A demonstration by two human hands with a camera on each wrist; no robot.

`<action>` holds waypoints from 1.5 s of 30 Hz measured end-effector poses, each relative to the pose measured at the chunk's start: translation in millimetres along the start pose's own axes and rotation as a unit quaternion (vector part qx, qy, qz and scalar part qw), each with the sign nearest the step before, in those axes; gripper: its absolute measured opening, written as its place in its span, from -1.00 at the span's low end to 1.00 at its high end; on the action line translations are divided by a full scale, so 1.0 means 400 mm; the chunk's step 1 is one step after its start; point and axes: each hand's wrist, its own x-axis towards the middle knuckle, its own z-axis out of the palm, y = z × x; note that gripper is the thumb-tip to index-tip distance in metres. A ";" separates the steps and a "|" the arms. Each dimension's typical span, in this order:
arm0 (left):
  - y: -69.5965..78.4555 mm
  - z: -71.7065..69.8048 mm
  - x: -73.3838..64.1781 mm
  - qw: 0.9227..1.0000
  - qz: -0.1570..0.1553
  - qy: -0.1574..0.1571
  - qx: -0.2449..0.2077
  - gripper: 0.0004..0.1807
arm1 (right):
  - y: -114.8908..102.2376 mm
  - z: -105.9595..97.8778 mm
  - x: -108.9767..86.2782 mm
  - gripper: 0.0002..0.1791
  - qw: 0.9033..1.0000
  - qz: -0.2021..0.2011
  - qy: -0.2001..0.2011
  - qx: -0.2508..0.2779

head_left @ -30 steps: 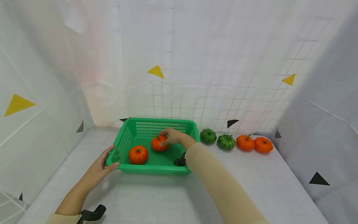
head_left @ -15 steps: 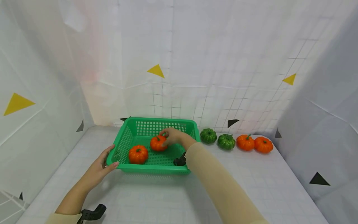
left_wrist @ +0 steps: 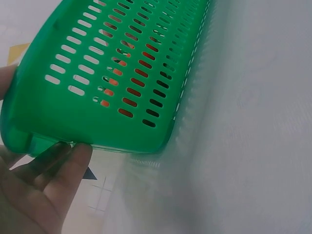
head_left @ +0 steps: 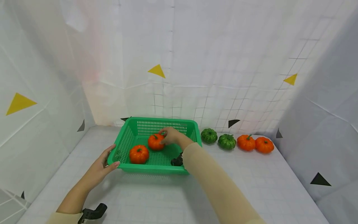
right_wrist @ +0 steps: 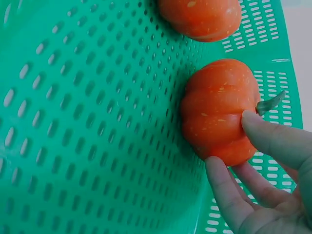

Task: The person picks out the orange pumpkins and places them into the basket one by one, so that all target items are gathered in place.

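A green plastic basket [head_left: 153, 167] stands on the table in the head view. My left hand [head_left: 98, 169] grips its left front corner, thumb at the front rim and fingers along the left side; the left wrist view shows these fingers [left_wrist: 78, 168] at the basket's edge. Inside the basket, my right hand [head_left: 174, 137] holds a small orange pumpkin [head_left: 155, 142]. In the right wrist view the thumb lies near its green stem [right_wrist: 270, 103], with fingertips [right_wrist: 214, 165] against its lower side. Another orange pumpkin [head_left: 139, 154] sits in the basket toward the front left.
Right of the basket, two green pumpkins [head_left: 227, 142] and two orange pumpkins [head_left: 264, 145] form a row along the back of the white table [head_left: 237, 174]. White sheet walls [head_left: 223, 56] enclose the back and sides. A black wrist mount [head_left: 95, 212] juts from the left sleeve.
My right hand and the orange pumpkin it holds have shifted a little to the left inside the basket. The left hand keeps its place on the corner.
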 end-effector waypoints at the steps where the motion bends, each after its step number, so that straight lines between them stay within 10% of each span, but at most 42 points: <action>1: 0.001 0.000 0.000 1.000 -0.001 0.001 0.001 -0.15 | -0.001 0.001 0.000 -0.42 1.000 -0.002 -0.001 0.005; 26: 0.009 0.002 0.001 1.000 -0.001 0.003 -0.008 -0.15 | 0.000 -0.050 -0.010 -0.46 0.999 -0.030 -0.010 0.045; 45: -0.002 0.002 -0.001 1.000 -0.004 -0.001 -0.001 -0.16 | -0.048 -0.158 -0.185 -0.49 0.991 -0.078 0.043 -0.096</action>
